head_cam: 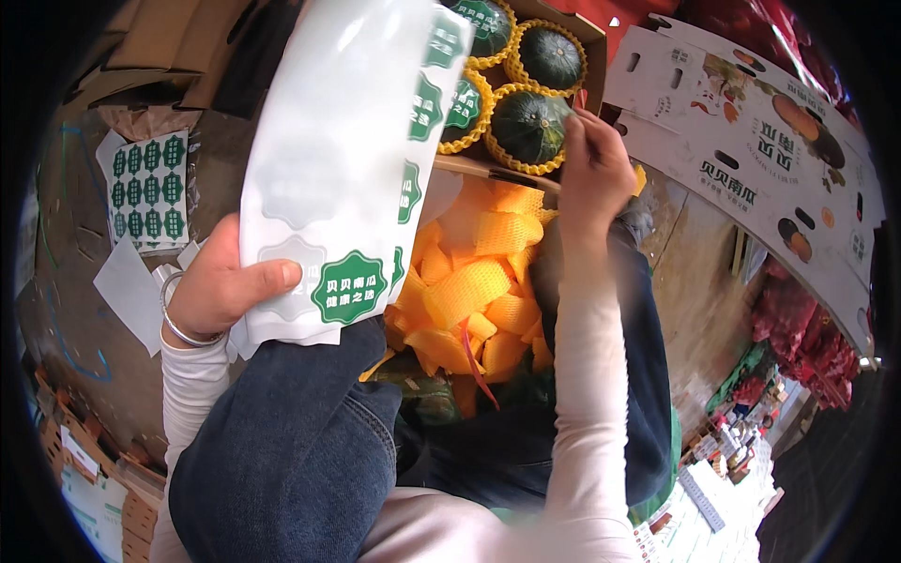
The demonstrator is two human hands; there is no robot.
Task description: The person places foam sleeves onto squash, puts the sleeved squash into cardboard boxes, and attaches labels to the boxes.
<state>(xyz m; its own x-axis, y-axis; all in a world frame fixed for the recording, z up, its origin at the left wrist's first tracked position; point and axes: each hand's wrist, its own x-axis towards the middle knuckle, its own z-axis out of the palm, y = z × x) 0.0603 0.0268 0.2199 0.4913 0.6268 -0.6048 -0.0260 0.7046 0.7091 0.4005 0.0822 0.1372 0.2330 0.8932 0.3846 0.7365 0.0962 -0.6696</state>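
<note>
My left hand grips the lower left of a glossy white sticker sheet. One green scalloped sticker remains on its front near the bottom, beside bare outlines; more green stickers show on a sheet behind. My right hand is at the right side of a dark green squash in a yellow foam net. Its fingertips pinch a blurred, pale green piece that looks like a sticker, against the squash. Other netted squashes sit in the cardboard box, two of them bearing green stickers. The sheet hides the box's left part.
Loose yellow foam nets are heaped between my knees, below the box. A printed white flat carton lies to the right. At left, another sticker sheet and white paper scraps lie on the floor. Red mesh bags are at far right.
</note>
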